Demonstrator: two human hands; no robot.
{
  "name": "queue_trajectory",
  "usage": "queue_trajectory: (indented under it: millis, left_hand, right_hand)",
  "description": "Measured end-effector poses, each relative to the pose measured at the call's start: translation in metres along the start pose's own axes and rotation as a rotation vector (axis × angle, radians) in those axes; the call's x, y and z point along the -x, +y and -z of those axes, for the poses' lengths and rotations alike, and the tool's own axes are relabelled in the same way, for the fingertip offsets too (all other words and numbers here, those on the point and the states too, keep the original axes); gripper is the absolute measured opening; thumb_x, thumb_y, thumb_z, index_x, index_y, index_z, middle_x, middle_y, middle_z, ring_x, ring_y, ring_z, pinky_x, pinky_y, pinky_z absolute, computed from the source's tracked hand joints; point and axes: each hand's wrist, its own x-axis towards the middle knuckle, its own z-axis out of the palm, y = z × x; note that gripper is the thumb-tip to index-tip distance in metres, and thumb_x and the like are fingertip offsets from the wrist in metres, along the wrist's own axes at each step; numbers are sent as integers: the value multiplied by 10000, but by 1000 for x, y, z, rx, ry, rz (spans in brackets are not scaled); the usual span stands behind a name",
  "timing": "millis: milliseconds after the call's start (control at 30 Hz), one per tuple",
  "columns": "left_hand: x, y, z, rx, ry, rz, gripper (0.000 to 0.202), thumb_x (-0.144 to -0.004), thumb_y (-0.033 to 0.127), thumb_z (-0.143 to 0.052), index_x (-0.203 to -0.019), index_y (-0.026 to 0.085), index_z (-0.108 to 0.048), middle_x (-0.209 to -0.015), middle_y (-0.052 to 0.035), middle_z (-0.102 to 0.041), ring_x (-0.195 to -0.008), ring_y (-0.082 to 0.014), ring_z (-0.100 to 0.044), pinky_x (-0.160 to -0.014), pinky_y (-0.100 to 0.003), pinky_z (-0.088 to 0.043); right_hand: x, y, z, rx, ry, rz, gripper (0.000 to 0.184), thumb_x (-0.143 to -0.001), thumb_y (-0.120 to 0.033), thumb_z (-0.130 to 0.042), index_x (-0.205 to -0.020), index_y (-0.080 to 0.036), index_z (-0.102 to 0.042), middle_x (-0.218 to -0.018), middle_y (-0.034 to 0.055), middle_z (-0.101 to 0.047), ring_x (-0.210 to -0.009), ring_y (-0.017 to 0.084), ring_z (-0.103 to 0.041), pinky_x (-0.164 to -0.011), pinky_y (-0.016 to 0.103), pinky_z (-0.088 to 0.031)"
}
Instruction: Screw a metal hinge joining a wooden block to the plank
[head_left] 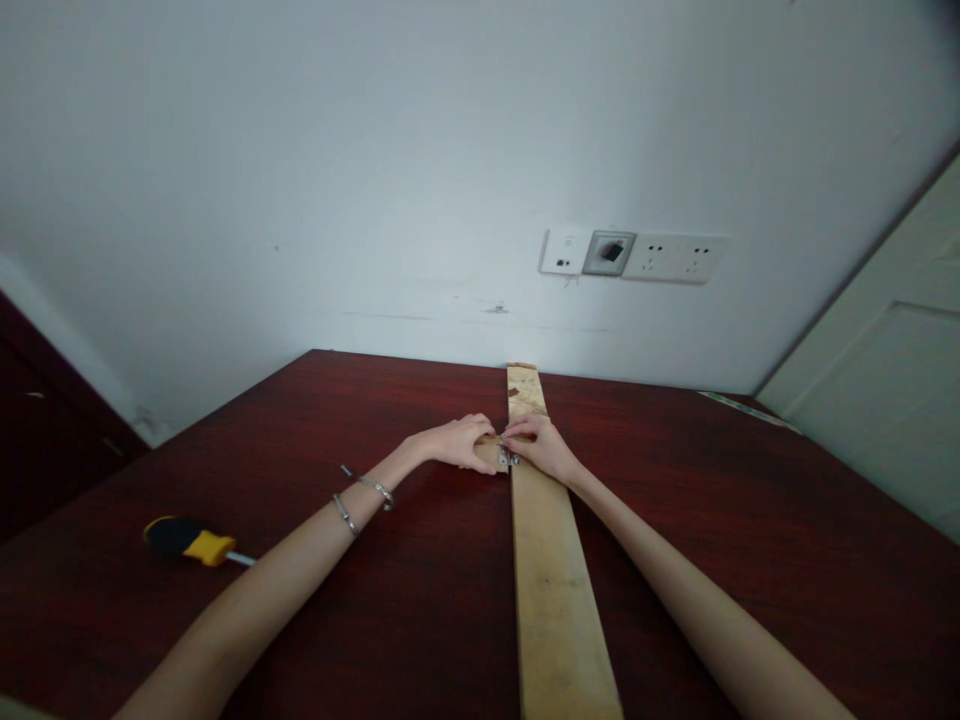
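A long wooden plank (559,590) lies on the dark red tabletop (397,600), running from the near edge toward the wall. Against its left side sits a short wooden piece (491,458), gripped between the thumb and fingers of my left hand (461,442). A small silver metal fitting, hinge-like in look, (506,458) lies where the two pieces meet. My right hand (546,448) rests over the plank, its thumb and fingertips pinched together at the fitting. Whatever is between those fingertips is too small to name.
A yellow and black screwdriver (196,543) lies at the left, its shaft tip hidden by my left forearm. Behind the table is a white wall (420,180) with sockets (675,258). A pale door (892,360) stands at the right.
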Motion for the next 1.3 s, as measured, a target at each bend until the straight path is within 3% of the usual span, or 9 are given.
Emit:
queue_trajectory:
  millis: [1133, 1300]
  left_hand:
    - [0, -2, 0, 19, -19, -2, 601, -718, 527, -701, -1151, 143, -538, -1157, -93, -511, -1047, -243, -508, -875, -303, -400]
    - [0, -2, 0, 23, -13, 6, 605, -717, 512, -713, -1158, 134, -543, -1149, -102, -520, -1056, -248, -513, -873, -301, -402]
  right_hand:
    - [0, 4, 1, 10, -6, 3, 63, -714, -251, -709, -722, -223, -765, -884, 54, -708, -871, 210, -642, -880, 375, -471]
    - [1, 2, 1, -4, -8, -4, 108, -711, -255, -711, -792, -216, -771, -916, 60, -708, -881, 212, -644, -880, 374, -474]
